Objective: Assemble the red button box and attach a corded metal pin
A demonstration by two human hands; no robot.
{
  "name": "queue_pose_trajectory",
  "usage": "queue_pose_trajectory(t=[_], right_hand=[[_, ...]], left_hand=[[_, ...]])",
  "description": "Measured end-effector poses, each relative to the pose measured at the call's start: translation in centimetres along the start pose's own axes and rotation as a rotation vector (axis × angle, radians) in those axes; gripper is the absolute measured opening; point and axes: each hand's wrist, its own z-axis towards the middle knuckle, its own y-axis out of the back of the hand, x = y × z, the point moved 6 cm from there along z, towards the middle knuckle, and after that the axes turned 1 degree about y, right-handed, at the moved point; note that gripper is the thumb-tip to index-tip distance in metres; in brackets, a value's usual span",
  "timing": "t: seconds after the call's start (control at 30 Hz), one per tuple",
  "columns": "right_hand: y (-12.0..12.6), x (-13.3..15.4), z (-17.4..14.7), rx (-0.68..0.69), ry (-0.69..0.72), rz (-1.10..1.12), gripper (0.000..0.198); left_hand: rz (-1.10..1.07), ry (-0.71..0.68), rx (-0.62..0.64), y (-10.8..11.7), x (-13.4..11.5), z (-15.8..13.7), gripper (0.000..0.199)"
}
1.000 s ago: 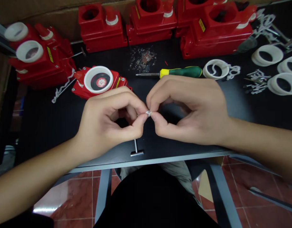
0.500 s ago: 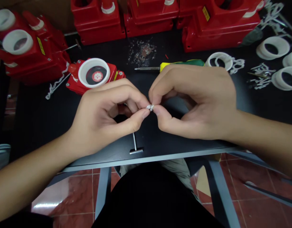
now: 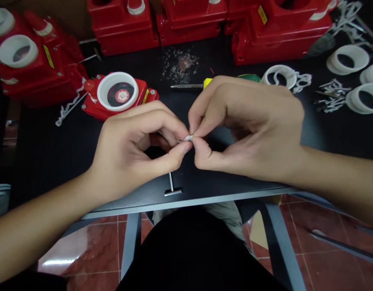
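Observation:
Between the fingertips of both hands is a small whitish, twisted-looking piece [image 3: 188, 138]; most of it is hidden, and its kind is unclear. My left hand [image 3: 122, 157] pinches its left end between thumb and index finger. From the other side my right hand [image 3: 262, 125] grips it with thumb and fingertips pressed together. Below the left hand a metal T-shaped rod [image 3: 173, 192] lies near the table edge, its upper part covered by the hand. Behind the left fingers sits a red cover [image 3: 149, 96] with a white threaded ring [image 3: 103, 97]. A yellow-green screwdriver [image 3: 186, 86] lies partly behind my right hand.
Red housings [image 3: 122, 38] line the back, with more red units [image 3: 57, 87] at left. Light shavings [image 3: 180, 66] litter the black table [image 3: 204, 186]. At right are white rings [image 3: 346, 60], a pile of screws [image 3: 333, 97] and white cords with metal rods [image 3: 348, 20].
My right fingertips have shifted slightly left and curled tighter on the whitish piece, so less of it shows. The left hand keeps its pinch. The view has moved slightly.

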Motion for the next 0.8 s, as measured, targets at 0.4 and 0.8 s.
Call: queue_pose_trajectory(t=[0.4,0.8], right_hand=[[-0.33,-0.11,0.02,0.034,-0.099,0.053,0.015],[-0.84,-0.98,-0.18,0.032,-0.271,0.442,0.020]], left_hand=[[0.097,-0.034,-0.010,-0.08,-0.41,-0.01,0.007],[-0.040,-0.085,-0.019,0.05,-0.55,0.38,0.010]])
